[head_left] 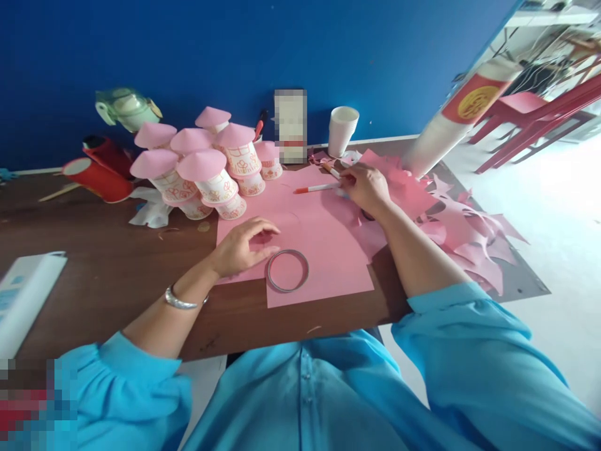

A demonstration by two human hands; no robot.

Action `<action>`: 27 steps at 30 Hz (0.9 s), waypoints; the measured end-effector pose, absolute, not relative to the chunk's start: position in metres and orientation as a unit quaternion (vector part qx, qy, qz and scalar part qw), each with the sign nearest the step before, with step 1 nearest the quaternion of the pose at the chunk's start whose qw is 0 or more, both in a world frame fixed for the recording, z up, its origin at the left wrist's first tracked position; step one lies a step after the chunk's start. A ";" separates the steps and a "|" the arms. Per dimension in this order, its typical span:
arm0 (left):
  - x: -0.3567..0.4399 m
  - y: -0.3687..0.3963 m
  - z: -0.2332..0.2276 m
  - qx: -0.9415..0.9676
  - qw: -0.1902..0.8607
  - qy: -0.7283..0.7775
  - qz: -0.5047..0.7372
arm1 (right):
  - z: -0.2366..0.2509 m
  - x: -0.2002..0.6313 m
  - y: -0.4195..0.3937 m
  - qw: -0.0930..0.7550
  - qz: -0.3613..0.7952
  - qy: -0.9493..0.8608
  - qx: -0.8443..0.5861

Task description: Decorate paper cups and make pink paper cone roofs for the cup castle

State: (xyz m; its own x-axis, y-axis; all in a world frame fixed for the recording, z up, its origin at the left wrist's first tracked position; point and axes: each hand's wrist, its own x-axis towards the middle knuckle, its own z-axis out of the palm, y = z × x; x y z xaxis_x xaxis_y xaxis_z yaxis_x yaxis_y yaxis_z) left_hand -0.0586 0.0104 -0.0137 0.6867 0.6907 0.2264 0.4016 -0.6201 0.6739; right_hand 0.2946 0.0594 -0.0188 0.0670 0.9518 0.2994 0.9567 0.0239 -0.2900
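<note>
A metal ring [288, 270] lies flat on a pink paper sheet [323, 250] at the near edge of the bench [107, 263], the left hand [244, 247] just beside it, fingers spread loosely on the paper and holding nothing. Beyond the ring, the right hand [369, 186] closes its fingers on the end of a red marker [317, 187]. With no hand pinning it, the ring could slide if the sheet shifts; beyond it stand pink-capped paper cups [206, 172].
</note>
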 end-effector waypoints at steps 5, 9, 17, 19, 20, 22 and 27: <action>-0.057 0.019 -0.027 0.847 0.276 0.354 0.285 | 0.002 0.310 0.057 0.108 0.046 -0.718 -0.687; -0.055 0.020 -0.026 0.853 0.257 0.368 0.265 | 0.013 0.308 0.049 0.046 0.059 -0.742 -0.666; -0.014 0.053 0.006 0.876 0.176 0.388 0.225 | 0.015 0.295 0.043 0.092 0.037 -0.746 -0.658; 0.008 0.068 0.012 0.880 0.159 0.390 0.218 | 0.014 0.294 0.043 0.112 0.010 -0.730 -0.674; 0.020 0.075 0.012 0.879 0.150 0.403 0.207 | 0.013 0.295 0.043 0.117 0.000 -0.724 -0.680; 0.043 0.087 0.009 0.875 0.136 0.421 0.195 | 0.011 0.298 0.044 0.117 -0.007 -0.714 -0.690; 0.080 0.102 -0.006 0.878 0.126 0.423 0.183 | 0.006 0.309 0.046 0.102 0.007 -0.700 -0.706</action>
